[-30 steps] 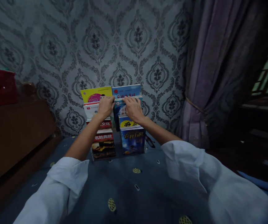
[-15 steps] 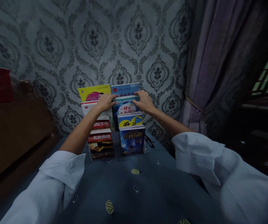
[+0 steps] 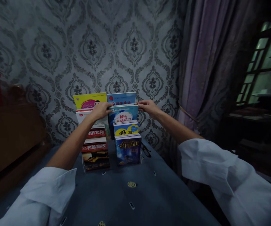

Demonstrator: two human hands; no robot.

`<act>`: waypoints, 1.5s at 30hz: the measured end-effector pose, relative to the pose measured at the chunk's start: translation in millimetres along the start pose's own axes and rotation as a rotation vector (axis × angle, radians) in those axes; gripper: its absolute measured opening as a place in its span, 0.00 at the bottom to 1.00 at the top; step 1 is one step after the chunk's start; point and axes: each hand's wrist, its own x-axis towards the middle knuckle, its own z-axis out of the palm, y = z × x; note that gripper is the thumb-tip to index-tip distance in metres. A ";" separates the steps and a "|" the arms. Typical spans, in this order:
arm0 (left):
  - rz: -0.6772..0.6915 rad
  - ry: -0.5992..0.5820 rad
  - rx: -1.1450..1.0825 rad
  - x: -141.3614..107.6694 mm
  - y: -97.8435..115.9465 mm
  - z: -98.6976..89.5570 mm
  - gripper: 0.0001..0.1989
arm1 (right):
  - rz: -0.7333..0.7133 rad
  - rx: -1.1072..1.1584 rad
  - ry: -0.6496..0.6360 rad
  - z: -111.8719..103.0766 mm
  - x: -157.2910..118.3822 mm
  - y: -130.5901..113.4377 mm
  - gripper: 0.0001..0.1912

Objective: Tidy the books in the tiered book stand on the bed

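Two columns of upright children's books stand in stepped rows. In the right column, a light-blue picture book (image 3: 126, 113) with a white oval on its cover stands in front of a taller blue book (image 3: 121, 98). My left hand (image 3: 100, 111) is closed at the light-blue book's top left corner, fingertips on its edge. My right hand (image 3: 150, 108) pinches the same book's top right corner from the side. A yellow book (image 3: 88, 99) rises behind my left hand, which partly covers the left column. Lower in front are a yellow-and-blue book (image 3: 126, 128) and a dark blue book (image 3: 128, 150).
Red-and-black books (image 3: 95, 155) fill the left column's front. Eyeglasses (image 3: 146, 150) lie right of the books on the dark blue patterned cloth (image 3: 163, 194). Patterned wallpaper stands behind, a purple curtain (image 3: 201, 62) hangs at right, and a wooden headboard (image 3: 13, 135) is at left.
My right hand has shifted from over the tops of the right-column books to their right edge, its fingers now pinched. The view has tilted up, so the books sit lower.
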 end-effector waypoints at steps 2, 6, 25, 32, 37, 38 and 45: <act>-0.002 0.009 -0.001 0.0 -0.7 1.1 0.15 | 0.019 -0.005 -0.017 -2.0 -2.6 -0.3 0.10; 0.004 0.013 -0.019 -0.4 -1.5 2.2 0.15 | 0.041 0.010 -0.031 -2.7 -9.1 0.9 0.13; 0.002 0.014 -0.074 0.4 -3.9 3.4 0.16 | 0.054 0.184 -0.122 -3.6 -9.1 14.5 0.18; 0.014 0.003 -0.091 1.1 -4.8 3.6 0.16 | 0.074 0.259 -0.165 -6.3 -9.6 20.7 0.10; 0.006 0.003 -0.078 1.6 -5.3 4.4 0.15 | 0.079 0.287 -0.163 -11.3 -10.6 25.0 0.10; 0.007 0.005 -0.073 1.6 -5.2 4.2 0.14 | 0.081 0.280 -0.161 -12.1 -10.8 24.7 0.10; 0.007 -0.009 -0.068 1.6 -4.9 3.2 0.15 | 0.085 0.209 -0.201 -18.4 -8.5 18.7 0.13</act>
